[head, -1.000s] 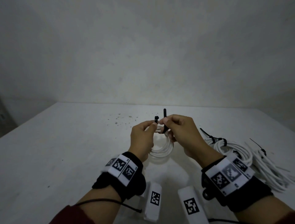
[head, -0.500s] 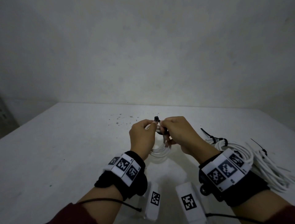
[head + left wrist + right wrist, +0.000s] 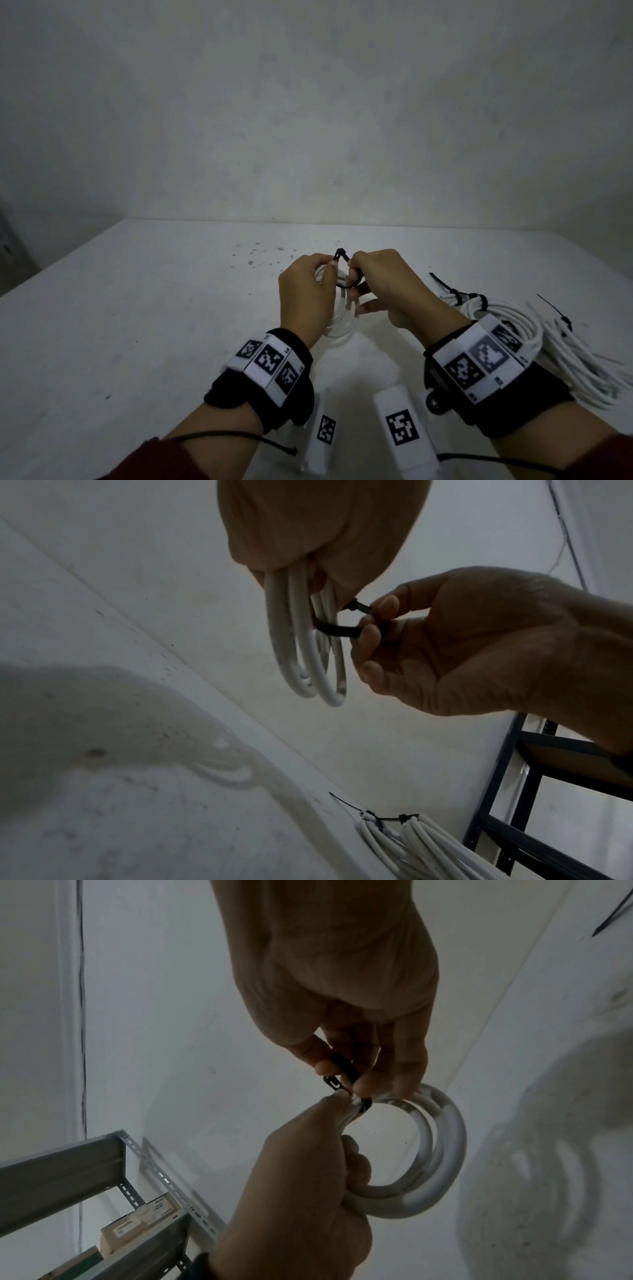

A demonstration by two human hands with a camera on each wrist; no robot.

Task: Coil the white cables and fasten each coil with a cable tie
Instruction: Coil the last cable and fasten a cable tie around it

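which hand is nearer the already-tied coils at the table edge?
Right. The right hand works the black cable tie with the tied coils lying just off to its outer side. The left hand grips the small coil on the far side from them.

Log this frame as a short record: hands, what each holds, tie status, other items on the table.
left hand: grips the white cable coil
right hand: pinches the black cable tie
tie status: looped around the coil, still loose, not cinched
coil position: held above the table
other items: tied cable bundles lying on the table, to the right
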